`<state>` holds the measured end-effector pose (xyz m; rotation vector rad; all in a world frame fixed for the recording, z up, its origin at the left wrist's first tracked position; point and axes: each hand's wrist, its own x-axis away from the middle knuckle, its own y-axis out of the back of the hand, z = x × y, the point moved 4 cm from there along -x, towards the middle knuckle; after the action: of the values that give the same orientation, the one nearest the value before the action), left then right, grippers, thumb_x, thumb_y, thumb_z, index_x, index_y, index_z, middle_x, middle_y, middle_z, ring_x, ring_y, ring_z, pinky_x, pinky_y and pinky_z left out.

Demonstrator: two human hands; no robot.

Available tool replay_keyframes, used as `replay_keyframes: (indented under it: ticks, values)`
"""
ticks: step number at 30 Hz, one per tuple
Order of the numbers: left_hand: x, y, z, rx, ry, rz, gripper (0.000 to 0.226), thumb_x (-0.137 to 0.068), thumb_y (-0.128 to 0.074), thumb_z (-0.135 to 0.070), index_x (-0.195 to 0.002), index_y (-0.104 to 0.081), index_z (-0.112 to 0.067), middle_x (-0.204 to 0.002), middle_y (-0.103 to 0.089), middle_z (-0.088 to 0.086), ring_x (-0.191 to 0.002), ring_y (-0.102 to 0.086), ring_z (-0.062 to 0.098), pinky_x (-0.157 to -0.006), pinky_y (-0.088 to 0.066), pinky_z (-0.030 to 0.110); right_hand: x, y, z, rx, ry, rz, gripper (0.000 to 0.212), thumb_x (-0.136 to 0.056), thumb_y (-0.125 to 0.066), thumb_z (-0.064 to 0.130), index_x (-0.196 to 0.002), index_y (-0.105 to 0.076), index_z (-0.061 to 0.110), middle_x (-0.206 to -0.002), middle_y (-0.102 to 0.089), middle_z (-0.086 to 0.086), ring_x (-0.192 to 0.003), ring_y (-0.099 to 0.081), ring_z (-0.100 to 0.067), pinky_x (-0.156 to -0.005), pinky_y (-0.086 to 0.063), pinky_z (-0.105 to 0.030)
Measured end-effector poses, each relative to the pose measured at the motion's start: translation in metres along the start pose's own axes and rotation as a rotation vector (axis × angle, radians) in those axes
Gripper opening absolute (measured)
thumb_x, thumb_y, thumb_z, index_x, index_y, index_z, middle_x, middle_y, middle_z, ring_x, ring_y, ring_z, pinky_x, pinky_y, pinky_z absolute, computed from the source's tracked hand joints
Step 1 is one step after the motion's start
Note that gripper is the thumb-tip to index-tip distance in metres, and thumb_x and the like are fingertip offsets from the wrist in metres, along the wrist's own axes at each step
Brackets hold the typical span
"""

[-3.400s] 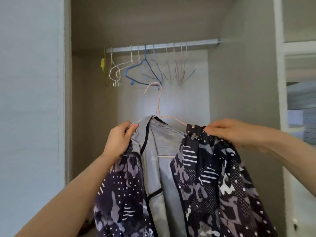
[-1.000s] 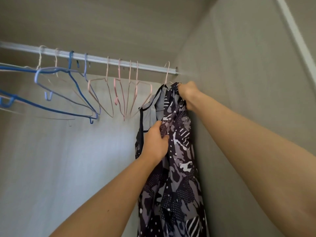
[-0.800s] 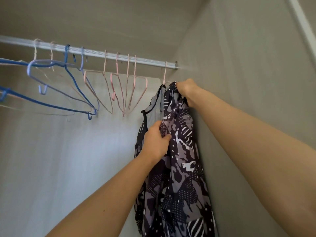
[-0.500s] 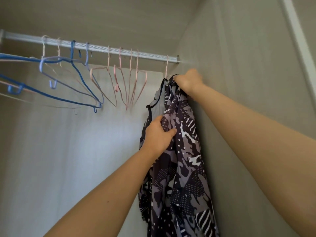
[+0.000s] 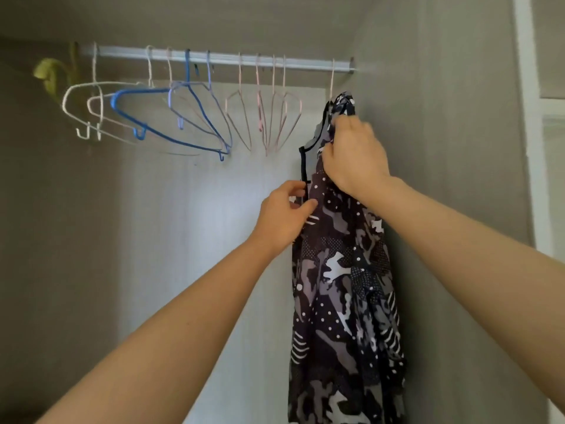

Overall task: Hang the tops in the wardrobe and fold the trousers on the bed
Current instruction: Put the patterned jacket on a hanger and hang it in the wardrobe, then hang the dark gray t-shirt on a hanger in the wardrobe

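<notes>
Camouflage-print top (image 5: 342, 270) hangs on pink hanger (image 5: 332, 79) at far right end of wardrobe rail (image 5: 232, 60), against right side wall (image 5: 452, 185). Right hand (image 5: 356, 157) grips bunched fabric just below hanger hook, fingers curled. Left hand (image 5: 284, 217), lower, pinches black-trimmed front edge between thumb and fingers. Left along rail: empty pink hangers (image 5: 260, 117) nearest top, then blue hanger (image 5: 183, 139), white hangers (image 5: 91, 84) farthest.

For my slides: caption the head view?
Left hand and right hand hold a patterned top hanging at the rail's right end.
</notes>
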<state>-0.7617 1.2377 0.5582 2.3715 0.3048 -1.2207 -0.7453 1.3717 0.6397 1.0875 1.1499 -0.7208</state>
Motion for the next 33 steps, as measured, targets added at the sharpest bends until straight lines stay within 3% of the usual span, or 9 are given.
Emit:
replay_keyframes:
  ticks: [2, 5, 7, 11, 16, 24, 31, 33]
  values:
    - [0.018, 0.018, 0.002, -0.015, 0.035, -0.012, 0.036, -0.093, -0.065, -0.024, -0.128, -0.058, -0.02, -0.11, -0.062, -0.009, -0.09, -0.062, 0.009, -0.073, -0.048, 0.01, 0.023, 0.004, 0.014, -0.036, 0.038, 0.017, 0.043, -0.097, -0.042, 0.017, -0.137, -0.041, 0.001, -0.132, -0.05, -0.018, -0.122, -0.043, -0.033, -0.092, -0.041, -0.042]
    - [0.05, 0.05, 0.009, -0.027, 0.11, -0.026, 0.027, -0.093, -0.064, -0.018, -0.119, -0.06, -0.021, -0.102, -0.069, -0.001, -0.09, -0.064, 0.015, -0.078, -0.056, 0.026, 0.063, 0.008, 0.039, -0.1, 0.081, 0.062, 0.043, -0.098, -0.043, 0.019, -0.138, -0.041, 0.002, -0.128, -0.053, -0.018, -0.118, -0.046, -0.032, -0.09, -0.041, -0.04]
    - [0.077, 0.076, 0.013, -0.088, 0.129, -0.052, 0.022, -0.093, -0.06, -0.017, -0.115, -0.06, -0.023, -0.097, -0.071, 0.0, -0.086, -0.063, 0.014, -0.073, -0.053, 0.025, 0.091, 0.007, 0.06, -0.158, 0.102, 0.098, 0.044, -0.099, -0.043, 0.022, -0.14, -0.04, 0.006, -0.129, -0.053, -0.014, -0.119, -0.047, -0.029, -0.091, -0.044, -0.039]
    - [0.144, 0.13, 0.014, -0.31, 0.134, -0.103, 0.02, -0.095, -0.056, -0.021, -0.113, -0.06, -0.024, -0.09, -0.071, -0.004, -0.089, -0.063, 0.01, -0.068, -0.047, 0.021, 0.148, 0.003, 0.114, -0.317, 0.156, 0.198, 0.044, -0.099, -0.044, 0.026, -0.14, -0.041, 0.011, -0.13, -0.056, -0.008, -0.124, -0.045, -0.026, -0.094, -0.043, -0.041]
    - [0.24, 0.198, 0.01, -0.607, 0.134, -0.162, 0.017, -0.094, -0.056, -0.021, -0.11, -0.063, -0.022, -0.081, -0.068, -0.009, -0.075, -0.061, 0.01, -0.077, -0.051, 0.032, 0.225, 0.003, 0.188, -0.492, 0.232, 0.31, 0.044, -0.098, -0.045, 0.028, -0.14, -0.041, 0.014, -0.131, -0.056, -0.003, -0.127, -0.044, -0.022, -0.094, -0.041, -0.038]
    - [0.417, 0.287, 0.004, -1.012, 0.278, -0.171, 0.02, -0.097, -0.055, -0.025, -0.116, -0.062, -0.022, -0.087, -0.065, -0.009, -0.079, -0.058, 0.011, -0.072, -0.055, 0.037, 0.365, 0.009, 0.326, -0.877, 0.385, 0.556, 0.044, -0.098, -0.05, 0.032, -0.139, -0.044, 0.015, -0.124, -0.06, 0.0, -0.118, -0.051, -0.02, -0.092, -0.046, -0.036]
    - [0.547, 0.361, 0.022, -1.138, 0.67, -0.248, 0.022, -0.098, -0.052, -0.027, -0.118, -0.061, -0.024, -0.088, -0.064, -0.01, -0.087, -0.06, 0.013, -0.076, -0.054, 0.039, 0.455, 0.006, 0.439, -1.061, 0.579, 0.778, 0.043, -0.1, -0.045, 0.031, -0.14, -0.042, 0.016, -0.125, -0.057, 0.0, -0.115, -0.051, -0.017, -0.081, -0.038, -0.025]
    - [0.579, 0.377, 0.031, -1.161, 0.784, -0.251, 0.023, -0.099, -0.05, -0.028, -0.12, -0.06, -0.025, -0.09, -0.063, -0.009, -0.087, -0.06, 0.013, -0.076, -0.053, 0.038, 0.48, 0.001, 0.47, -1.083, 0.651, 0.842, 0.043, -0.101, -0.044, 0.032, -0.141, -0.041, 0.016, -0.126, -0.057, -0.001, -0.116, -0.052, -0.017, -0.084, -0.041, -0.026]
